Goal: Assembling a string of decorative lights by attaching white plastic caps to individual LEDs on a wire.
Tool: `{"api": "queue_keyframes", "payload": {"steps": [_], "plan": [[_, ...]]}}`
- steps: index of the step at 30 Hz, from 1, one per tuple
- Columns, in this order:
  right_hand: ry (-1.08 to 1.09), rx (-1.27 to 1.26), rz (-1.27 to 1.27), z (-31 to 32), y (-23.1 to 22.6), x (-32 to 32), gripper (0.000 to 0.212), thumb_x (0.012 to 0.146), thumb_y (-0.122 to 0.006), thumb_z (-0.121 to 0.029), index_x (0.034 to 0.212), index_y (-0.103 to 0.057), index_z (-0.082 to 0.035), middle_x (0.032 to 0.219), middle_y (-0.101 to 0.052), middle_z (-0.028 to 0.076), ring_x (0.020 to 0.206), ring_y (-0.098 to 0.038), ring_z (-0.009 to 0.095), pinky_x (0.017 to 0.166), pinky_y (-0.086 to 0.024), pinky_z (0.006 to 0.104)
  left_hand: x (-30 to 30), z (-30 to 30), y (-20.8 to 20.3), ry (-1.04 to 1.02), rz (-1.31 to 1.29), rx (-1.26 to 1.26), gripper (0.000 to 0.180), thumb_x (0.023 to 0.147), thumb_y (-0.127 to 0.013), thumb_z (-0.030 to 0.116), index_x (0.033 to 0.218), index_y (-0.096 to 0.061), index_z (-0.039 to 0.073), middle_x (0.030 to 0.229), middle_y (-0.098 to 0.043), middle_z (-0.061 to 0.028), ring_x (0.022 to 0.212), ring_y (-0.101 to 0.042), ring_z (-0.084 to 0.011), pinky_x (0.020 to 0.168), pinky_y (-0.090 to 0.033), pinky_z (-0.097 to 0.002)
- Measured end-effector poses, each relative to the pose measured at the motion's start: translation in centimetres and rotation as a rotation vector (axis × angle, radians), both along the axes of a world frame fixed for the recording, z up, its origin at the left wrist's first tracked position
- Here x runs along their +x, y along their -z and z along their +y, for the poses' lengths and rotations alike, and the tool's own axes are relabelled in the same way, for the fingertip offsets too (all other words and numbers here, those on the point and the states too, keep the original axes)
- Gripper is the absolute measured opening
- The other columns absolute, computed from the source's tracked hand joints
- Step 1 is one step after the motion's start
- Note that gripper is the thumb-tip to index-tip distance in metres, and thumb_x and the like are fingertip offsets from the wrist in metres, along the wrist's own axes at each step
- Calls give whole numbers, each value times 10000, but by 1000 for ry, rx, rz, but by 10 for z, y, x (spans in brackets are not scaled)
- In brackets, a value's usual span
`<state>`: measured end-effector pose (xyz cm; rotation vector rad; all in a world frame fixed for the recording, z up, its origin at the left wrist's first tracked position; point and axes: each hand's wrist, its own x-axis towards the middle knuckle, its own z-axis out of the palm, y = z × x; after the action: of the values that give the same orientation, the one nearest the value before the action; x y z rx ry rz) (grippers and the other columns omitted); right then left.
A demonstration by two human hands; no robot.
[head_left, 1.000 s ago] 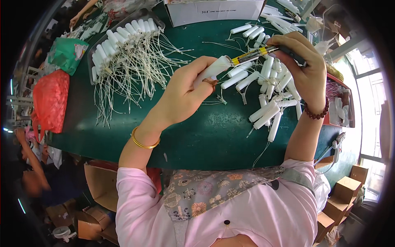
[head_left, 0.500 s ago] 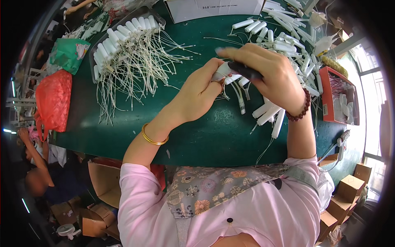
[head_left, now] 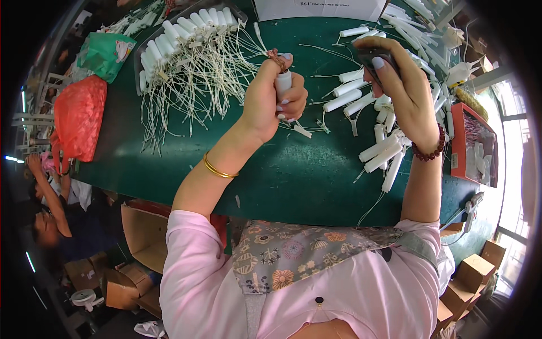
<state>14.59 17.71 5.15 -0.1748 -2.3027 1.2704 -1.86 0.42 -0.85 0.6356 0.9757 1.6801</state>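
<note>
My left hand (head_left: 270,101) is closed around a white cylinder (head_left: 284,83) held nearly upright, its upper end showing beside my thumb. A brown strip (head_left: 275,58) is wrapped about that thumb near its tip. Below my fingers hangs a small white wire end (head_left: 302,131). To the right, my right hand (head_left: 407,85) grips a dark hand-sized object (head_left: 377,58) whose kind I cannot make out, apart from the cylinder. Under and beside this hand lies a loose pile of white cylinders (head_left: 345,100) with thin leads.
A dark tray (head_left: 139,72) of white cylinders with trailing wires (head_left: 195,93) stands at the far left. Red (head_left: 82,118) and green (head_left: 104,55) bags lie beyond it. A white box (head_left: 316,10) stands at the back, a red box (head_left: 458,141) at the right. Another person (head_left: 53,209) is at far left.
My hands, close together around the cylinder before, have come apart. The right hand moved right with the dark object. The left moved slightly up and left, turning the cylinder more upright.
</note>
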Motion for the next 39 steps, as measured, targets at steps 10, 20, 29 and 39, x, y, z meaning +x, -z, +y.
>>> {"api": "queue_keyframes", "payload": {"steps": [10, 20, 29, 39], "plan": [[119, 331, 64, -2, 1, -1, 199, 978, -598, -92, 1154, -682, -54, 901, -704, 73, 730, -629, 135, 704, -508, 251, 0, 1, 0, -84, 13, -81, 591, 989, -388, 459, 501, -271, 147, 434, -274, -20, 375, -221, -128, 394, -198, -293], [108, 327, 50, 0, 9, -6, 217, 911, -661, -40, 1121, -716, -45, 976, -720, 81, 806, -618, 120, 777, -500, 256, -1, 6, -1, -38, 74, -165, 629, 1011, -350, 516, 508, -266, 148, 426, -257, 1, 391, -205, -118, 403, -194, -277], [-339, 345, -226, 26, 57, -23, 373, 826, -743, -57, 1195, -696, -73, 961, -669, 62, 769, -560, 155, 732, -490, 285, -9, -6, -75, 192, 1957, -495, 154, 856, -677, 88, 979, -637, 4, 818, -713, -137, 874, -710, -308, 752, -562, -414], [-287, 256, -175, 0, 52, -26, 439, 796, -841, -220, 1179, -695, -65, 875, -665, 73, 722, -587, 178, 701, -508, 298, 7, -1, -89, 262, 2003, -482, 199, 859, -690, 108, 1026, -634, 16, 840, -721, -138, 858, -709, -328, 716, -552, -430]]}}
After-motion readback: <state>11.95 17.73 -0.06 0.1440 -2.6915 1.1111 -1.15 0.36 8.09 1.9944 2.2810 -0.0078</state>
